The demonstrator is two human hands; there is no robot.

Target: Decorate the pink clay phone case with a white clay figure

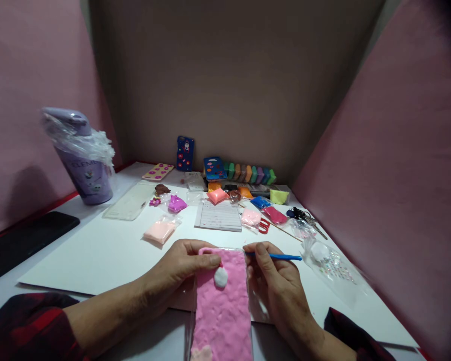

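Observation:
A phone case covered in bumpy pink clay is held upright near the front of the table. My left hand grips its left side, the thumb lying over the front at the top. Just below that thumb sits a white oval of clay with a small bit of darker pink above it. A pale peach patch shows at the case's lower left corner. Between the thumb and fingers of my right hand is a blue modelling tool, its tip at the case's upper right edge.
Packets of coloured clay, such as a peach packet, lie beyond my hands around a notepad. Red-handled scissors, keys and a bag of beads are on the right. A purple tumbler and a black phone stand left.

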